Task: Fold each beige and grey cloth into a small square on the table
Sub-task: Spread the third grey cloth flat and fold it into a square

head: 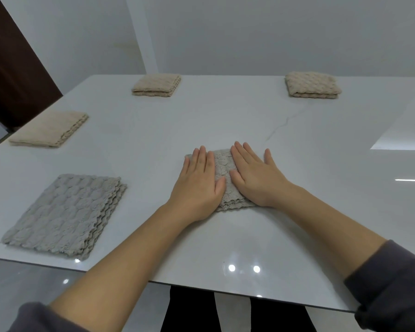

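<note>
- Your left hand (200,180) and right hand (254,176) lie flat, fingers extended together, pressing the small grey cloth (224,180).
- Larger grey cloth (65,215): at 9 o'clock, well apart.

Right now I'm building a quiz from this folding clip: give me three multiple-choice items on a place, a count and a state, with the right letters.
1. Where is the larger grey cloth lying?
A. the near left of the table
B. the far right corner
C. under both hands

2. How many beige cloths are on the table?
A. one
B. three
C. five

3. What are the hands doing?
A. lifting a cloth into the air
B. pressing flat on a small grey cloth
C. resting off the table

Answers:
1. A, it sits alone by the near left edge.
2. B, one at the left, two along the far edge.
3. B, the left hand and right hand lie palm down on it.
</note>
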A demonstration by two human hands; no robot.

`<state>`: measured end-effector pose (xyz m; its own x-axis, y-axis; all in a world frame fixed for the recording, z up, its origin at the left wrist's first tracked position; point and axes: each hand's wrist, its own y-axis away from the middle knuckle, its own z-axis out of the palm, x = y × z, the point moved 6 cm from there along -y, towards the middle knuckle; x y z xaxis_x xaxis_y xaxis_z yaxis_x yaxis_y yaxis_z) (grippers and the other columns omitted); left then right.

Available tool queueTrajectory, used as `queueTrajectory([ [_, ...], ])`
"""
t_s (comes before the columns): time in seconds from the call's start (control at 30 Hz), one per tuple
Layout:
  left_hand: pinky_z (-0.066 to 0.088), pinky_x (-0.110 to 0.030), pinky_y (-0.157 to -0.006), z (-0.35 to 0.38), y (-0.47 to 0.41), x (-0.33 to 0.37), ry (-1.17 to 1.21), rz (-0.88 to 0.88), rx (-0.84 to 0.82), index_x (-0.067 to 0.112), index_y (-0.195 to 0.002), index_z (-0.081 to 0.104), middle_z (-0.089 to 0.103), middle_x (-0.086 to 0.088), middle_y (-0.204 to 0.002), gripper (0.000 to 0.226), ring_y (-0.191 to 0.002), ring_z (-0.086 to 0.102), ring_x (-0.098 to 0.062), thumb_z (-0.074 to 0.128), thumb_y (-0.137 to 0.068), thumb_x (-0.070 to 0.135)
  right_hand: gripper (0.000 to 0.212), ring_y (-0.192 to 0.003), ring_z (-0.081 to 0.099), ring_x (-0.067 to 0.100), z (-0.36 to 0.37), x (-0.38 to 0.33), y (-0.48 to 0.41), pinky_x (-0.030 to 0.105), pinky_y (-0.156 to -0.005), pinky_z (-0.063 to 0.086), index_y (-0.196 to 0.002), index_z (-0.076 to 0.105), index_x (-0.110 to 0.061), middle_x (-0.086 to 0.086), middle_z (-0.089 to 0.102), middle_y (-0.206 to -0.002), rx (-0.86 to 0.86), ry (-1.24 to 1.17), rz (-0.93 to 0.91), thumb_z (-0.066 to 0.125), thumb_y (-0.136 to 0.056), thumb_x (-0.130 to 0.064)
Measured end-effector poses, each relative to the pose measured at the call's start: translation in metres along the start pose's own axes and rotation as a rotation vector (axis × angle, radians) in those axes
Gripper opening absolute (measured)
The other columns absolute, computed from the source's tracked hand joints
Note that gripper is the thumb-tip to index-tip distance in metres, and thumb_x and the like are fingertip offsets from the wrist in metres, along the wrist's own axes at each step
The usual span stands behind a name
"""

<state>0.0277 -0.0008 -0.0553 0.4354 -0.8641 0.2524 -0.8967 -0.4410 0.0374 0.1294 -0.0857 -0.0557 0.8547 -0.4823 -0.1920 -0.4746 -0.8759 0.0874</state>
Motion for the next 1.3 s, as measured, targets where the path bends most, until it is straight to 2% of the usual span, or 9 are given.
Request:
queueTrajectory([
  [0.3,-0.011,-0.029,-0.119,-0.008,0.004,-0.006,0.111,0.003,0.006,0.008,-0.154,-0.009,-0.019,-0.007,-0.161,0.071,-0.147,-0.021,-0.014,0.021,-0.102,0.046,0.063,-0.15,-0.007,0.016,-0.011,-0.002,-0.003,0.052,-0.119,-0.008,-0.155,-0.001,-0.01,0.003,-0.003,-0.164,0.001,0.008,-0.012,0.016,-0.103,-0.04],
  [0.5,-0.008,-0.035,-0.121,-0.002,0.003,-0.014,0.039,-0.072,-0.025,0.007,-0.154,-0.009,-0.017,-0.008,-0.162,0.072,-0.148,-0.018,-0.016,0.017,-0.101,0.05,0.063,-0.149,-0.013,0.015,-0.003,-0.005,0.004,0.051,-0.12,-0.006,-0.155,-0.005,-0.009,0.003,-0.011,-0.163,-0.029,0.004,-0.014,0.014,-0.104,-0.04],
  [0.77,-0.008,-0.038,-0.121,-0.015,0.004,-0.011,-0.015,-0.016,0.045,0.008,-0.154,-0.008,-0.017,-0.005,-0.162,0.066,-0.148,-0.018,-0.014,0.016,-0.102,0.041,0.061,-0.149,-0.013,0.016,-0.017,-0.015,0.0,0.05,-0.119,-0.01,-0.155,-0.004,-0.01,0.003,-0.01,-0.163,0.044,0.053,-0.094,0.016,-0.104,-0.037],
  [0.87,-0.007,-0.039,-0.121,-0.007,0.004,-0.008,-0.065,0.012,-0.002,0.011,-0.154,-0.008,-0.016,-0.004,-0.162,0.062,-0.148,-0.016,-0.013,0.014,-0.103,0.037,0.061,-0.149,-0.015,0.015,-0.004,-0.019,0.005,0.047,-0.12,-0.01,-0.156,-0.005,-0.013,0.001,-0.013,-0.163,0.001,0.046,-0.121,0.013,-0.104,-0.039],
  [1.03,-0.009,-0.042,-0.121,0.0,0.001,-0.012,-0.028,0.01,-0.036,0.013,-0.155,-0.008,-0.016,-0.003,-0.162,0.066,-0.148,-0.018,-0.012,0.015,-0.101,0.044,0.06,-0.149,-0.012,0.015,0.0,-0.015,0.002,0.05,-0.119,-0.012,-0.156,-0.003,-0.014,0.001,-0.009,-0.163,-0.023,0.03,-0.104,0.014,-0.104,-0.039],
  [1.1,-0.011,-0.044,-0.12,-0.003,0.006,-0.015,0.047,0.067,-0.054,0.019,-0.154,-0.012,-0.021,0.002,-0.161,0.078,-0.145,-0.024,-0.007,0.018,-0.095,0.06,0.058,-0.15,-0.002,0.013,-0.006,-0.014,0.001,0.053,-0.117,-0.013,-0.156,0.005,-0.017,-0.001,0.002,-0.164,-0.016,-0.031,-0.088,0.017,-0.104,-0.038],
  [1.2,-0.015,-0.038,-0.119,-0.009,0.023,-0.023,0.036,0.213,-0.091,0.026,-0.151,-0.022,-0.032,0.007,-0.157,0.103,-0.14,-0.033,-0.004,0.035,-0.082,0.077,0.05,-0.141,0.031,0.015,-0.028,-0.005,0.001,0.054,-0.118,-0.007,-0.15,0.03,-0.019,0.0,0.042,-0.15,0.125,-0.191,-0.017,0.019,-0.103,-0.035],
  [1.27,-0.015,-0.037,-0.117,-0.023,0.029,-0.041,-0.049,0.197,0.003,0.028,-0.151,-0.023,-0.033,0.005,-0.156,0.113,-0.142,-0.032,-0.008,0.044,-0.076,0.08,0.039,-0.114,0.057,0.023,-0.044,0.004,0.008,0.051,-0.117,0.011,-0.126,0.051,-0.019,0.003,0.066,-0.112,0.228,-0.162,0.059,0.021,-0.103,-0.029],
  [1.3,-0.014,-0.039,-0.118,-0.034,0.031,-0.054,-0.052,0.131,0.078,0.027,-0.151,-0.02,-0.031,0.004,-0.157,0.109,-0.144,-0.029,-0.011,0.048,-0.079,0.073,0.03,-0.093,0.062,0.029,-0.051,0.008,0.013,0.05,-0.11,0.025,-0.106,0.053,-0.017,0.003,0.067,-0.09,0.303,-0.07,0.08,0.024,-0.102,-0.023],
])
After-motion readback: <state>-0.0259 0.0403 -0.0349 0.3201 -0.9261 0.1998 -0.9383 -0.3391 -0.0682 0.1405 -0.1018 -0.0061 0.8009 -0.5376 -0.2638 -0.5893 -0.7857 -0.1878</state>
